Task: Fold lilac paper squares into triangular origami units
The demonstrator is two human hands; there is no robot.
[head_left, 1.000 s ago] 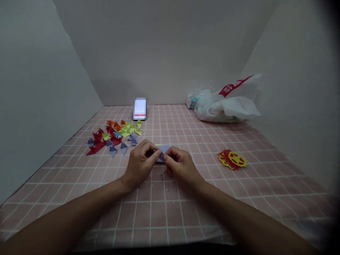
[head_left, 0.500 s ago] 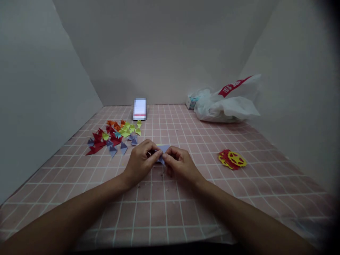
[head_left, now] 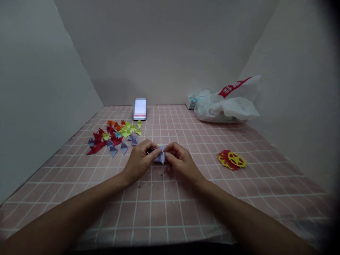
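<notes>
Both my hands meet at the middle of the pink checked tablecloth (head_left: 159, 212). Between them is a small folded piece of purple paper (head_left: 160, 157). My left hand (head_left: 140, 161) pinches its left side with thumb and fingers. My right hand (head_left: 180, 162) pinches its right side, fingers curled over it. Most of the paper is hidden by my fingers. To the left, further back, lies a scatter of several folded paper triangles (head_left: 114, 136) in red, orange, yellow-green and purple.
A phone (head_left: 140, 108) stands propped at the back wall. A white plastic bag (head_left: 225, 104) with a red band lies at the back right. A red and yellow paper cutout (head_left: 232, 159) lies to the right. Grey walls close in left, right and behind.
My fingers have drawn closer over the purple paper, covering more of it. The hands stay in the same spot.
</notes>
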